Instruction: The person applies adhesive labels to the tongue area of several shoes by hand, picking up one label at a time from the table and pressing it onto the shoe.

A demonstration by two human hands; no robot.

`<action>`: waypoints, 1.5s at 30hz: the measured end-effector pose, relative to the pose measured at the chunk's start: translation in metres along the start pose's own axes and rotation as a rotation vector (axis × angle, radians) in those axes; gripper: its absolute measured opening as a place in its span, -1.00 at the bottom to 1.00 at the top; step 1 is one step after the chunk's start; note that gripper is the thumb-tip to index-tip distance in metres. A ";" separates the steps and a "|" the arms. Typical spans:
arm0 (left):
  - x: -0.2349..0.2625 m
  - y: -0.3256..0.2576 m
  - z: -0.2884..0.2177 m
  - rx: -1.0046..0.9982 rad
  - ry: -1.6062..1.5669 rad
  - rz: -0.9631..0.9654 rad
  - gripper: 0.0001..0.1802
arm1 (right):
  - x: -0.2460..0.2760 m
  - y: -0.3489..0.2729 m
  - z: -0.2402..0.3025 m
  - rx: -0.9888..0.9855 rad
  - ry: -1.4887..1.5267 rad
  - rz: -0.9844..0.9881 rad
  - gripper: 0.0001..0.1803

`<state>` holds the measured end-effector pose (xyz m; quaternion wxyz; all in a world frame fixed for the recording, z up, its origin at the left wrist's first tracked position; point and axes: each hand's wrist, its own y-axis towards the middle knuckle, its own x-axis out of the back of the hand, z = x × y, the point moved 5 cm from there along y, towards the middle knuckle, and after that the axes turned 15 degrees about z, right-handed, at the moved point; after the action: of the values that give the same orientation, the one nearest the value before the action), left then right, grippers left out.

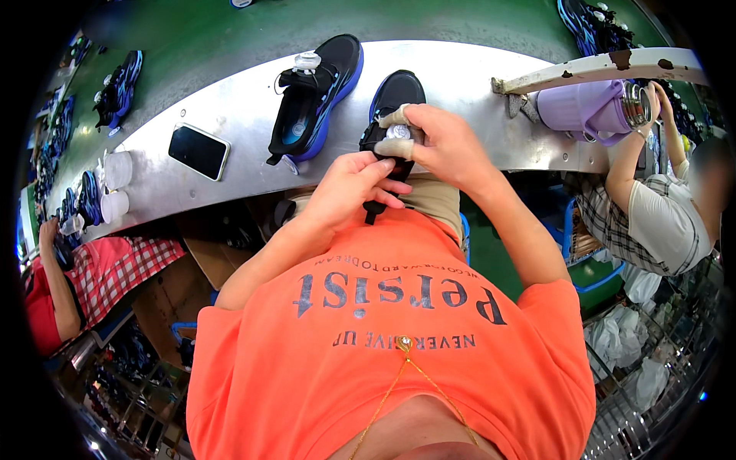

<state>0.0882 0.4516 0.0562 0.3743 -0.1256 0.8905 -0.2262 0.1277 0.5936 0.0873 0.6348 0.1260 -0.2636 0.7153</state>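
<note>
A black sports shoe with a blue-purple sole lies at the table's near edge, toe pointing away from me. My right hand wears pale finger covers on thumb and forefinger, which pinch around the round white lace dial on its upper. At the shoe's heel opening, my left hand has its fingers curled against the collar, partly hiding it. To the left stands a matching shoe, a white dial on its tongue and a lace loop at its side.
A phone and white round tubs lie on the metal table at left. At right are a lilac bottle and a chipped white bar. Co-workers sit on both sides. More shoes rest on the green surface beyond.
</note>
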 end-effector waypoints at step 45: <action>0.002 -0.004 0.007 0.139 -0.095 0.028 -0.64 | 0.011 0.006 0.013 0.065 -0.030 0.124 -0.70</action>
<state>0.0925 0.4451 0.0527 0.4270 -0.0976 0.8555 -0.2762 0.1177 0.5954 0.1027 0.5809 0.1407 -0.2569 0.7595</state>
